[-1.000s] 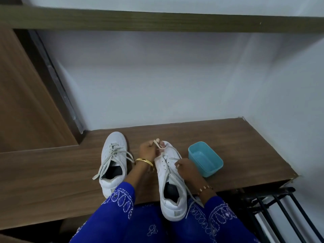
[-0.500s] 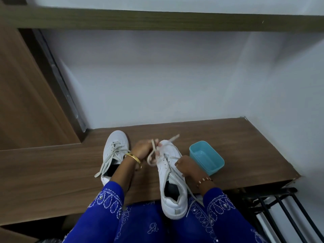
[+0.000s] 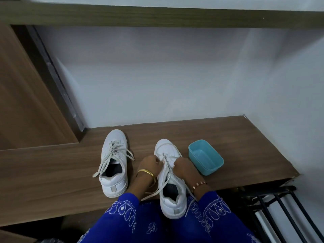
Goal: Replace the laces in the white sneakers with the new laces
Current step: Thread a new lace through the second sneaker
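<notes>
Wooden worktop (image 3: 52, 165) against a pale wall; two white sneakers on it, toes pointing far, heels near.

Left sneaker (image 3: 114, 163): stands alone, untouched, well apart from both hands; its lace (image 3: 112, 155) is threaded, loose ends trailing to both sides; whether old or new, cannot tell.

Left hand (image 3: 149, 163), gold bangle on the wrist: fingers curled at the left edge of the lace rows on the right sneaker (image 3: 171, 178); appears to pinch the lace there, though the contact is too small to be certain.

Right sneaker: long axis runs near to far, heel overhanging the near worktop edge toward the person's lap; its lace (image 3: 166, 174) runs down the middle, ends falling over the heel sides.

Right hand (image 3: 184, 166): fingers curled narrow at the right edge of the same rows, directly opposite the left hand; equally near the eyelets.

Judgement: work is at the lower eyelets, lace lying between the two hands; the next pull goes outward or toward the heel.

Blue tub (image 3: 206, 157): just right of the right sneaker, seemingly empty.
</notes>
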